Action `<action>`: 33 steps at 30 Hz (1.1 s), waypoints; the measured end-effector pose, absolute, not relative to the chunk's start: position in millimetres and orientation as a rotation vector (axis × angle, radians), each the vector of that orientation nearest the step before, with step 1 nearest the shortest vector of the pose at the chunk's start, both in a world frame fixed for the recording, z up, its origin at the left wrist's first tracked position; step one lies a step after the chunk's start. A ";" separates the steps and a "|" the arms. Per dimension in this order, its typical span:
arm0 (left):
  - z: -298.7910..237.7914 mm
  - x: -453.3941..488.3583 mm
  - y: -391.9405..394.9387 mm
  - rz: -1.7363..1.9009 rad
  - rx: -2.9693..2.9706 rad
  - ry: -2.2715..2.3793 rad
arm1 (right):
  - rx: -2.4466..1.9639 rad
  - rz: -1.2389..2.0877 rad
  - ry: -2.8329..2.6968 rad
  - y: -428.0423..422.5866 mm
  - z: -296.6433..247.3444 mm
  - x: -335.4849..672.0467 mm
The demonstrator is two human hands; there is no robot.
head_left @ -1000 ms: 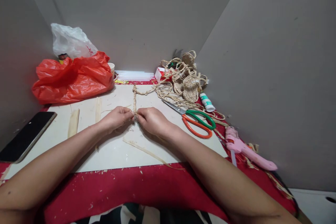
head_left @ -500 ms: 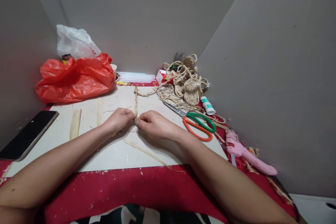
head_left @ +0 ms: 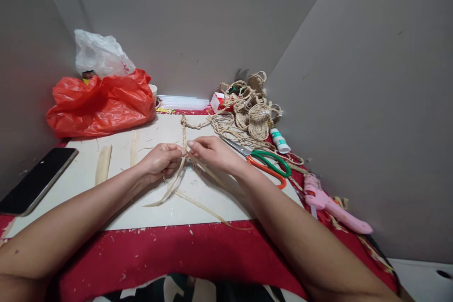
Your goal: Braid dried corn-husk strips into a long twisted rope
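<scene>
A tan braid of plant fibre (head_left: 183,133) runs down the middle of the white board (head_left: 141,219). At its lower end my left hand (head_left: 163,160) pinches the fibre between thumb and finger. My right hand (head_left: 211,152) is closed beside it, thumb and fingertips touching the same end. Loose fibre strands (head_left: 169,192) fan out below both hands, some toward the left and some under my right wrist. The braid's upper end bends right toward a heap of braided cord and woven pieces (head_left: 259,122).
Scissors (head_left: 267,163) with green and orange handles lie right of my right hand. Farther right are a pink glue gun (head_left: 334,210) and a white-green tube (head_left: 280,141). A phone (head_left: 37,181), fibre strips (head_left: 104,165) and a red plastic bag (head_left: 102,106) occupy the left.
My right hand has moved up slightly, and its thumb now lies higher along the braid. Loose strands now spread out below the hands, where they were hidden before.
</scene>
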State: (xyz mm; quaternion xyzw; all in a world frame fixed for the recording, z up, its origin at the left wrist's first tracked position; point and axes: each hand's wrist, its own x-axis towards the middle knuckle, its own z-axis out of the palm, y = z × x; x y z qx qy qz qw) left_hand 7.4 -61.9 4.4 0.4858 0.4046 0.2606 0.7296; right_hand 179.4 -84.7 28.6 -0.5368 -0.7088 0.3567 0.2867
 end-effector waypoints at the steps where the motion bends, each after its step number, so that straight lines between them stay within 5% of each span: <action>1: 4.4 7.7 -61.8 0.568 1.072 0.882 | -1.389 1.174 -1.818 -81.3 21.9 176.1; 4: 3.6 9.0 -61.9 0.565 1.083 0.881 | -1.284 1.629 -1.573 -75.1 7.8 168.7; 19: 4.2 10.8 -67.5 0.554 1.291 0.976 | -1.237 1.456 -1.467 -68.6 -1.7 176.9; 33: 48.1 -40.2 -54.6 0.153 2.344 1.440 | -0.883 2.012 -0.890 -57.9 -0.4 199.5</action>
